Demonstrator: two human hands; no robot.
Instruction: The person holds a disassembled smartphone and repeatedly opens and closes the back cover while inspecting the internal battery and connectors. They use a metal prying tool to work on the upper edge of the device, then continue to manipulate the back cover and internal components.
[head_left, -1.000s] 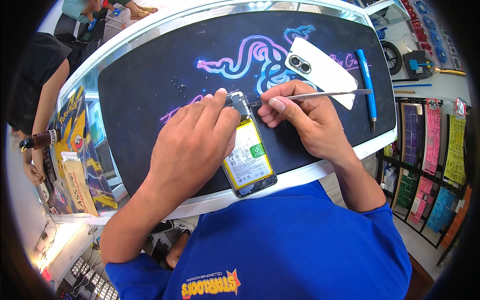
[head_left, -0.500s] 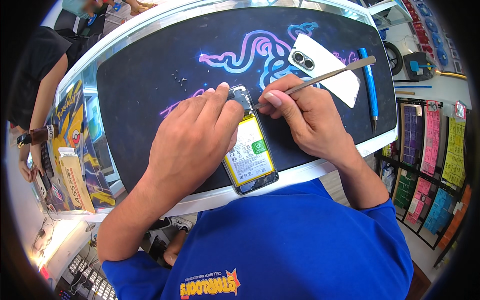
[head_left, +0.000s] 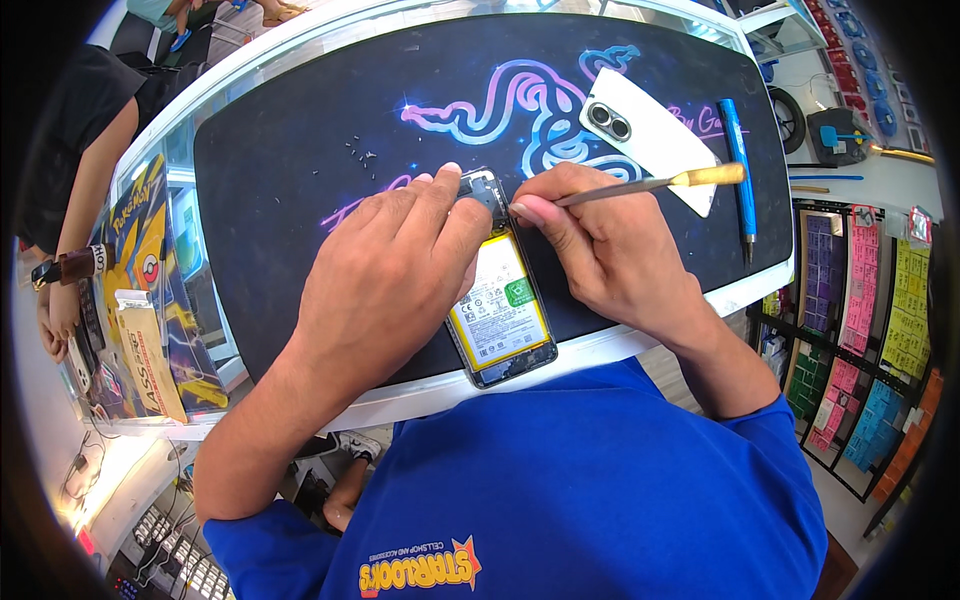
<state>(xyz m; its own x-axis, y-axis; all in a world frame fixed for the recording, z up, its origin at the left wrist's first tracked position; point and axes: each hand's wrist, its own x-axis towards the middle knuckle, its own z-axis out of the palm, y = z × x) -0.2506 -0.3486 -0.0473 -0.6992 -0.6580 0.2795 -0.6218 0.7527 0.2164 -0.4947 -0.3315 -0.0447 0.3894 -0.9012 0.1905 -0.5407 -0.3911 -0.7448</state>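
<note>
An opened smartphone (head_left: pixel 497 325) lies on the dark mat near its front edge, with its battery and upper inner parts bare. Across its upper left side rests my left hand (head_left: pixel 385 265), fingers closed over the edge and gripping it. My right hand (head_left: pixel 625 250) pinches a slim metal pry tool (head_left: pixel 655 184) with a flat, broad end pointing right. The pinching fingertips are at the phone's upper right edge; they hide the tool's working tip, so I cannot tell whether it touches.
A white phone back cover (head_left: pixel 665 150) with a camera ring lies at the right, beside a blue pen-shaped screwdriver (head_left: pixel 738 175). Several tiny screws (head_left: pixel 362 152) are scattered on the mat (head_left: pixel 270 120). Another person's arm (head_left: pixel 95 190) is at the far left, by a yellow-and-black poster (head_left: pixel 150 240).
The pry tool has tilted lower, its broad end dropping down beside the screwdriver. My right fingertips have shifted slightly; my left hand and the phone stay put.
</note>
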